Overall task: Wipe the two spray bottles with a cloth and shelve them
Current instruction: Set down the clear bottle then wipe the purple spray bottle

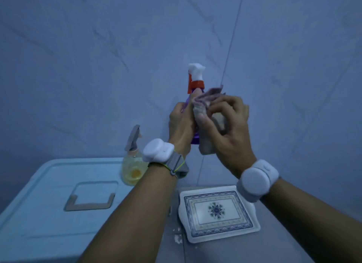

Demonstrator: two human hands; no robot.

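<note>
I am in the middle of wiping the first bottle. My left hand (181,123) is wrapped around the purple spray bottle (193,92), fingers closed on its body, holding it upright in the air just above the centre of the frame, its white and orange trigger head poking out on top. My right hand (228,125) presses a bunched cloth (205,100) against the bottle's side, fingers curled tight over the fabric, which drapes down past the bottle's base. I judge this bottle to be part wiped at best; I cannot tell from here how much of its surface is done.

The second one, a clear spray bottle (132,164) with yellowish liquid and a grey trigger, stands left of centre on the far right corner of a pale blue plastic lid (49,213), just behind my left wrist. It looks untouched, so wiping it is still ahead, and so is shelving both. No shelf shows anywhere in the frame.

By count: two spray bottles, one in hand and one standing; one cloth; one patterned rectangular tray (217,211) lying empty on the grey table (284,243) at lower right; and two white wrist bands, one on each arm.
</note>
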